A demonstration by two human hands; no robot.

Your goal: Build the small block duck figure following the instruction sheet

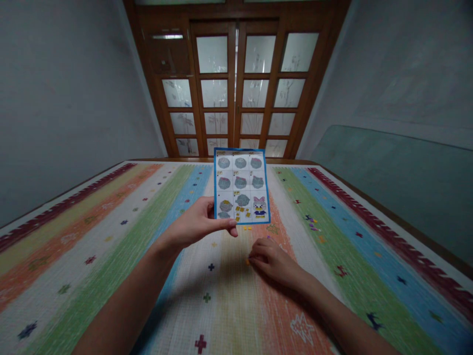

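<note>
My left hand (201, 224) grips a blue-edged instruction sheet (242, 190) by its lower left corner, thumb in front. Nine printed panels fill the sheet, with grey rounded builds, yellow pieces and a duck figure with a pink bow. It is held upright above the table. Down on the cloth to the right, my right hand (275, 261) has its fingers curled into a pinch. A small orange-yellow building block (248, 262) shows at those fingertips. Just below the sheet lie small yellow blocks (247, 228). A purple piece (269, 237) sits behind my right hand, partly hidden.
A striped, patterned tablecloth (121, 246) covers the table. Several small purple, white and yellow blocks (313, 224) lie to the right on a green stripe. A pale green panel or chair back (399, 172) stands along the right side. Wooden glazed doors (236, 88) rise beyond the far edge.
</note>
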